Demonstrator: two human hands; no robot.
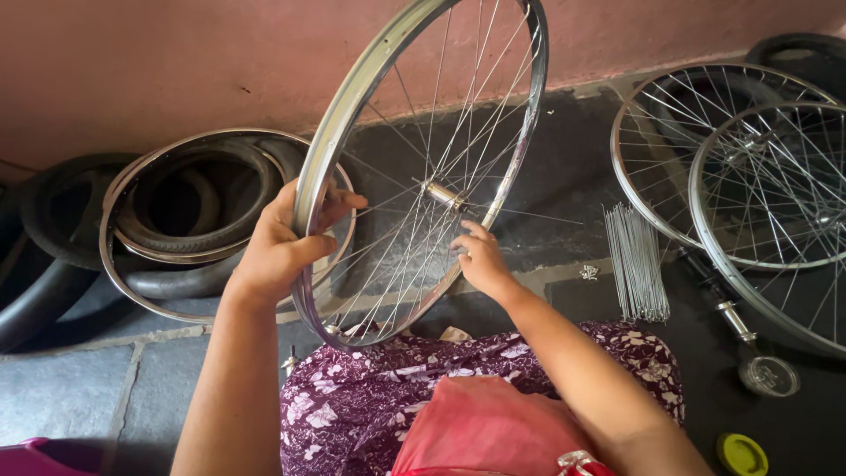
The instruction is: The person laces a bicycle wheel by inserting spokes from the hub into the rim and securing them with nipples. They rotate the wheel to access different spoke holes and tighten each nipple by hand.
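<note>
Now the left hand (280,251) is gripping the rim of the spoked bicycle wheel (352,97), fingers wrapped over the metal, while the right hand (480,260) is pinching its fingers together on spokes just below the hub (441,194). Lacing is looking largely done, though a bundle of loose spokes (634,264) is lying unused on the floor, and the wheel is standing upright on the lap, rim leaning up to the right, axle pointing roughly sideways

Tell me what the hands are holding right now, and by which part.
The left hand grips the spoked bicycle wheel by its metal rim, on the left side. The right hand touches the spokes just below the hub.
</note>
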